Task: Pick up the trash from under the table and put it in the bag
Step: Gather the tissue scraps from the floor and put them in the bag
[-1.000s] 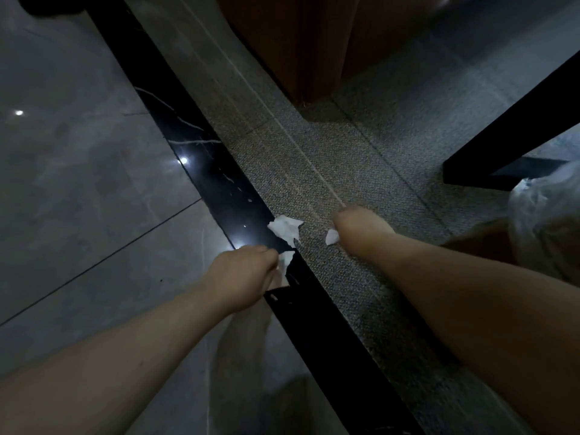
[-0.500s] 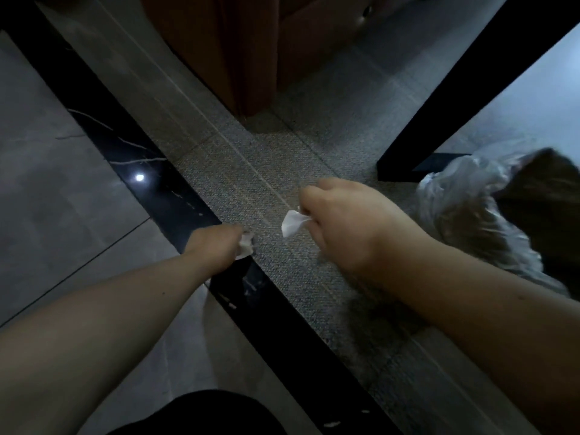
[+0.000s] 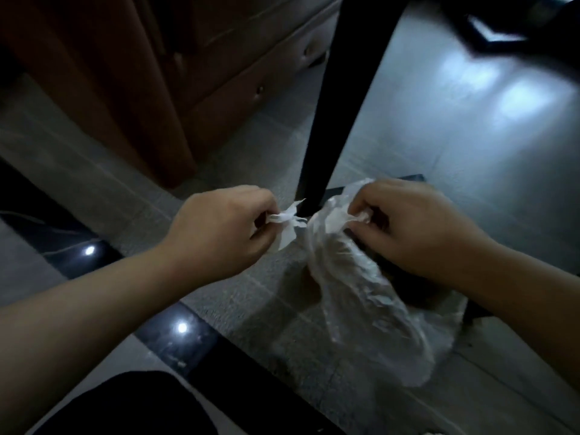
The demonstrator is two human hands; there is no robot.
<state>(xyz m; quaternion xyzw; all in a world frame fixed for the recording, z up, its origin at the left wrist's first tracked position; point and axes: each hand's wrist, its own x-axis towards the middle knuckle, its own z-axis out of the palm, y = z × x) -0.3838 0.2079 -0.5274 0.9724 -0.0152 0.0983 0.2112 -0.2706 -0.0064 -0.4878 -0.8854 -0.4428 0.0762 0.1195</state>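
Observation:
My left hand (image 3: pixel 219 230) pinches scraps of white crumpled paper (image 3: pixel 287 224) just left of the bag's mouth. A translucent plastic bag (image 3: pixel 354 293) stands on the grey carpet, bulging with dark contents. My right hand (image 3: pixel 414 227) grips the bag's top edge, with a small white bit showing between its fingers; whether that bit is paper or bag film I cannot tell. The paper scraps hang close to the bag's rim, outside it.
A black table leg (image 3: pixel 332 114) rises right behind the bag and my hands. Brown wooden furniture (image 3: pixel 131 89) with drawers stands at the upper left. A glossy black floor strip (image 3: pixel 175 334) runs diagonally at the lower left; shiny grey tile (image 3: pixel 470 120) lies to the right.
Both hands lifted off the floor with paper scraps and moved right to the bag. My right hand now holds the bag's edge, and the view has swung toward the table leg.

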